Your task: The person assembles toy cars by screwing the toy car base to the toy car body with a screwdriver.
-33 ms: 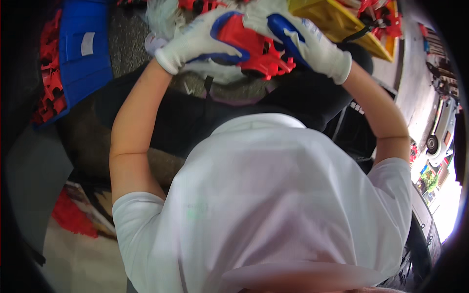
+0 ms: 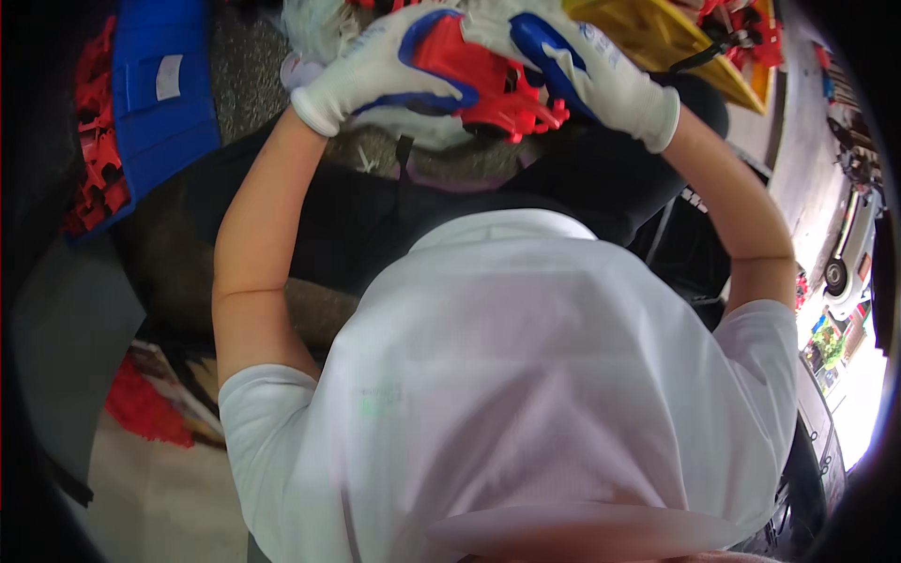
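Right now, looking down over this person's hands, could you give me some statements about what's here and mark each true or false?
1. The left hand and right hand both wear white-and-blue gloves. True.
2. The left hand is empty. False: it grips a red part.
3. The blue bin is left of the yellow bin. True.
4. Only green pieces show in the yellow bin. False: red pieces show there.
5. A pale label is on the blue bin. True.
6. The person's shirt is black. False: the shirt is white.
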Demonstrator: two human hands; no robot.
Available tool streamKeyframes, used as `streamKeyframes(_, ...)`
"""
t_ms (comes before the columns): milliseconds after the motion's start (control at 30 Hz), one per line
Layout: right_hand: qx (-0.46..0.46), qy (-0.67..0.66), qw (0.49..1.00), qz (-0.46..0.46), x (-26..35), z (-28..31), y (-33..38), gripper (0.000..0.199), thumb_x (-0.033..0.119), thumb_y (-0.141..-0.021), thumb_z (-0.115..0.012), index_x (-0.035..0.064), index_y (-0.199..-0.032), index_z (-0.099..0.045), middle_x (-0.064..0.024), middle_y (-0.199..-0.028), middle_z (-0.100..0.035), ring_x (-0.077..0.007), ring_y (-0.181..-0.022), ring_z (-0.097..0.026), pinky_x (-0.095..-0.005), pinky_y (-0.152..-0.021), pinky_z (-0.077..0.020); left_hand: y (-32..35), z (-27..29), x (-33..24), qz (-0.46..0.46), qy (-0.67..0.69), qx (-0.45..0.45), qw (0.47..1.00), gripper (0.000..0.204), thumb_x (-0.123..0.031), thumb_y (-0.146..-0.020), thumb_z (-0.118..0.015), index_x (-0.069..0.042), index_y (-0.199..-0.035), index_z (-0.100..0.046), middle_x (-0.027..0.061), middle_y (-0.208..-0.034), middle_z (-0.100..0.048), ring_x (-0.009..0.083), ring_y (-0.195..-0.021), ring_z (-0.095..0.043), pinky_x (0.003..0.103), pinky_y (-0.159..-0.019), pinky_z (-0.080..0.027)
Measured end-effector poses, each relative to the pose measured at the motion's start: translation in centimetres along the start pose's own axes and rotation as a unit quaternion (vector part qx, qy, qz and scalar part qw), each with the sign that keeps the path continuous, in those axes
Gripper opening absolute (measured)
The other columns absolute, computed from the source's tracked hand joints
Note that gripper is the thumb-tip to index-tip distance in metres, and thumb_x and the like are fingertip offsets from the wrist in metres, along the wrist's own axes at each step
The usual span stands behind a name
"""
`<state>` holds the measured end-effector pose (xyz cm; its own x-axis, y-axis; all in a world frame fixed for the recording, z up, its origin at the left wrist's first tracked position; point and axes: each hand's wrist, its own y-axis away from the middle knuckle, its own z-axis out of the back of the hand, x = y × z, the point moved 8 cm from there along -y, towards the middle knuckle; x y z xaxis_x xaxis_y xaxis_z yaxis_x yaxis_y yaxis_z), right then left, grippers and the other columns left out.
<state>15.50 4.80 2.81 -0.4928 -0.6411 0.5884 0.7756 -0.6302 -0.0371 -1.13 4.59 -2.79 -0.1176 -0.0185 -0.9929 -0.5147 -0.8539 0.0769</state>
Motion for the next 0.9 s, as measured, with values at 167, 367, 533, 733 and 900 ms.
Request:
streamKeyframes(167,-0.015,-0.045,0.997,-0.054,-1.3,-2.5,-2.2,0.033,0.027,-0.095,-0.044,0.0026,-0.115,-0.053,-0.0226,-0.111,-0.057,-0.0395,-0.103,-0.054,-0.0426,-0.091,-0.0419,2.0,0.5,2.8,0.094,0.008,-0.026,0.995,0.074,-0.011,-0.065,-0.081,-0.004,-0.130,-0.046,0.0075,-0.121,-0.055,0.0175,-0.111,-0.054,0.030,-0.094,-0.047)
streamKeyframes(367,0.027,-0.082,0.989,-0.124,-1.5,-1.3,-1.5,0.026,0.023,-0.094,-0.045,0.0015,-0.105,-0.054,-0.0210,-0.093,-0.060,-0.0374,-0.088,-0.057,-0.0415,-0.076,-0.0438,1.2,-0.8,3.4,0.065,-0.019,-0.057,0.996,0.082,-0.020,-0.060,-0.086,0.002,-0.127,-0.045,0.0138,-0.119,-0.055,0.0214,-0.109,-0.055,0.033,-0.095,-0.044)
streamKeyframes(533,0.136,-0.043,0.963,-0.228,0.0,3.3,1.0,0.020,0.020,-0.094,-0.045,0.0038,-0.100,-0.055,-0.0202,-0.095,-0.060,-0.0358,-0.086,-0.059,-0.0377,-0.075,-0.0464,-1.9,-5.4,0.3,-0.022,0.036,-0.016,0.999,0.067,-0.012,-0.069,-0.080,0.002,-0.125,-0.047,0.0116,-0.114,-0.059,0.0196,-0.106,-0.057,0.031,-0.093,-0.046)
streamKeyframes(733,0.040,0.086,0.976,-0.198,-3.7,2.3,6.4,0.041,0.024,-0.094,-0.048,0.0007,-0.127,-0.045,-0.0248,-0.104,-0.059,-0.0405,-0.094,-0.057,-0.0442,-0.084,-0.0454,-4.6,-8.5,1.4,-0.038,-0.096,-0.024,0.994,0.079,-0.041,-0.058,-0.084,-0.003,-0.121,-0.053,0.0172,-0.117,-0.057,0.0306,-0.108,-0.056,0.036,-0.095,-0.043)
streamKeyframes(900,0.023,0.059,0.973,-0.221,-4.2,2.4,8.4,0.044,0.022,-0.095,-0.045,0.0024,-0.133,-0.036,-0.0238,-0.111,-0.058,-0.0389,-0.102,-0.056,-0.0419,-0.090,-0.0442,-6.4,-9.7,1.7,0.000,-0.007,0.039,0.999,0.083,-0.039,-0.059,-0.083,0.000,-0.124,-0.049,0.0168,-0.120,-0.054,0.0296,-0.115,-0.051,0.035,-0.100,-0.040)
